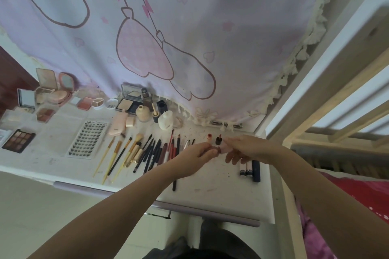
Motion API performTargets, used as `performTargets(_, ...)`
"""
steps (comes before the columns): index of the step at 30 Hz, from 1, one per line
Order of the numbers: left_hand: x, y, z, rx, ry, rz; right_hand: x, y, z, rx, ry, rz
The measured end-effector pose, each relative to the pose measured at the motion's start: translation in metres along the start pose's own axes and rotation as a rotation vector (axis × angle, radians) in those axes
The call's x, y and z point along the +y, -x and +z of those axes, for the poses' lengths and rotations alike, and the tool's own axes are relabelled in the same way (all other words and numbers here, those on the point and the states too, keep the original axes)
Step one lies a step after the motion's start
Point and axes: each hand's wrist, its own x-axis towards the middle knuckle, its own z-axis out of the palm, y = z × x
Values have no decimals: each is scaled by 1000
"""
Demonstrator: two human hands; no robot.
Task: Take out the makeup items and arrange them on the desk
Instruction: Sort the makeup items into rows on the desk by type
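Observation:
Both hands meet over the right part of the white desk [210,195]. My left hand [194,156] and my right hand [250,149] pinch a small pink lip gloss tube [223,149] between them. Just behind the fingers stand a red-capped little tube [209,137] and a dark cap with a wand [219,140]. Brushes [126,151] and pencils [166,150] lie in a row to the left. Three tubes [249,169] lie under my right hand, near the desk's right side.
Open compacts and palettes [52,94] line the back left, with an eyeshadow palette [19,141] and a lash tray [87,139] in front. Bottles [165,120] stand at the back centre. A pink curtain [168,38] hangs behind; a bed ladder [326,111] rises at right.

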Motion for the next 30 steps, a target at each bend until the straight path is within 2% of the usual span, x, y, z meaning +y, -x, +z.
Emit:
performTargets(3,-3,0,1,-34,29,-6,1,2,-4,-9,82,-59)
performTargets(6,-7,1,-1,-102,170,-63,2,6,-10,-16,112,-106)
performTargets(10,-15,3,-9,-386,486,-201,7,10,-7,-34,168,-121)
performTargets(12,-28,6,-13,-444,670,-278,12,12,-9,4,160,-126)
performTargets(15,-49,12,-17,-335,767,-330,19,18,-19,90,39,-88)
performTargets(18,-57,14,-14,-150,880,-310,27,20,-19,124,-259,-74)
performTargets(21,-53,12,-3,-55,922,-290,37,15,-2,164,-470,-84)
performTargets(26,-50,14,22,185,610,-253,57,-1,39,293,-575,-70)
performTargets(30,-58,14,40,342,259,-164,69,-17,68,454,-314,-100)
